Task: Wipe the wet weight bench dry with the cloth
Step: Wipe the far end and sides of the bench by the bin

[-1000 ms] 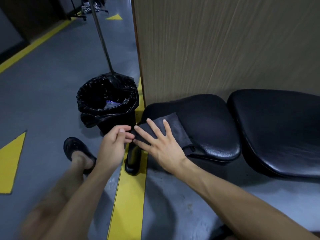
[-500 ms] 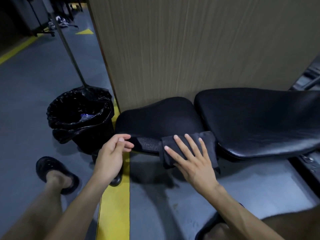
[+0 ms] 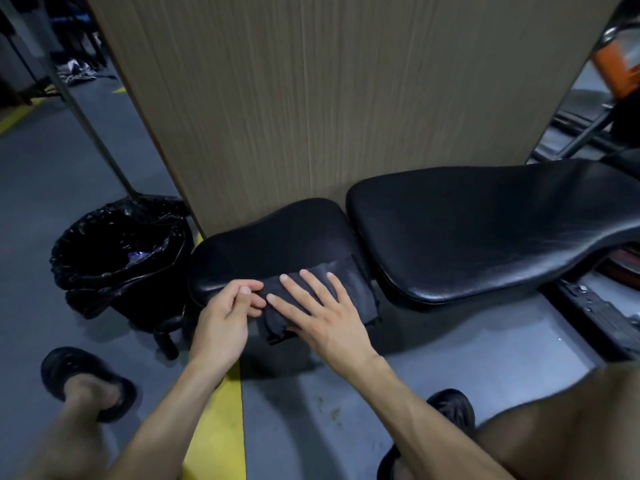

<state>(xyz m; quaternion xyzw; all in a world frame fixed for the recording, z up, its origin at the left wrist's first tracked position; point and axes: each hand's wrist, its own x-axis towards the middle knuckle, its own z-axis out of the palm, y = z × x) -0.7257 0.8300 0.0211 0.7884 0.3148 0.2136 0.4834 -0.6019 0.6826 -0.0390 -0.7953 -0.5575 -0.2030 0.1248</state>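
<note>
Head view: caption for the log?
Right hand flat on cloth on bench seat; left hand beside it.

- The right hand (image 3: 325, 318) presses flat on the dark cloth (image 3: 349, 289) at the bench seat pad's (image 3: 277, 237) front edge.
- The left hand (image 3: 225, 318) pinches the cloth's left end.
- A lined bin (image 3: 114, 258) stands left of the pad.

From my remote station: both forearms come into the head view bare, with no sleeves, watch or bands on either wrist. The left hand (image 3: 225, 320) and right hand (image 3: 325, 317) wear no gloves, and their fingers (image 3: 313, 284) carry no rings; the nails are short and plain. Both legs are bare below the knee. Each foot wears a black clog-style slipper (image 3: 88, 382), rounded at the toe.
</note>
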